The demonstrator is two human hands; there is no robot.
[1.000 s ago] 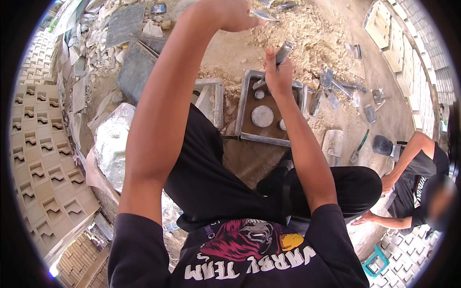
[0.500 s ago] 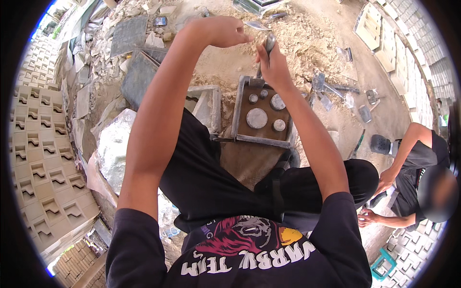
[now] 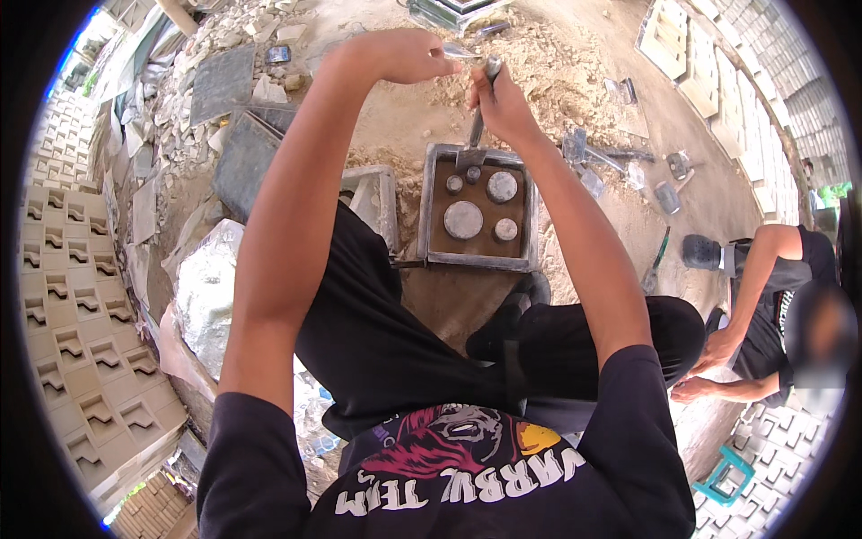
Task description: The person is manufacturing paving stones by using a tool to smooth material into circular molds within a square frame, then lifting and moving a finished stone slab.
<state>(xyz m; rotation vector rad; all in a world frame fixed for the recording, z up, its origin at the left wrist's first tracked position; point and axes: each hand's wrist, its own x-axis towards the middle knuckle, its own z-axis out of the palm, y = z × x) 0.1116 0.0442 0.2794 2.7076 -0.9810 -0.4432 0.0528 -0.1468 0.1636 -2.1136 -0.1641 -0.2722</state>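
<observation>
My right hand (image 3: pixel 503 101) grips the handle of a flat-bladed trowel (image 3: pixel 476 126). The blade slants down onto the inner far edge of a square grey mould frame (image 3: pixel 424 211), beside a small round plug (image 3: pixel 473 174). Several round pale discs of different sizes, such as the large disc (image 3: pixel 463 220), stand in the smooth brown surface (image 3: pixel 476 246) within the frame. Left of the trowel handle, my left hand (image 3: pixel 415 56) hangs bent at the wrist over the ground, fingers curled in and partly hidden. Whether it holds anything does not show.
Left of the mould lies another pale frame (image 3: pixel 382 202). Dark slabs (image 3: pixel 256 153) rest against rubble (image 3: pixel 180 108). Hand tools (image 3: pixel 620 160) lie on the right, where another person (image 3: pixel 763 296) sits. Patterned blocks (image 3: pixel 90 323) stack up at left.
The trowel and my right hand have shifted slightly; the blade stays at the frame's far inner edge. The view has turned a little, so the mould appears farther left. The other person's hands have moved closer together.
</observation>
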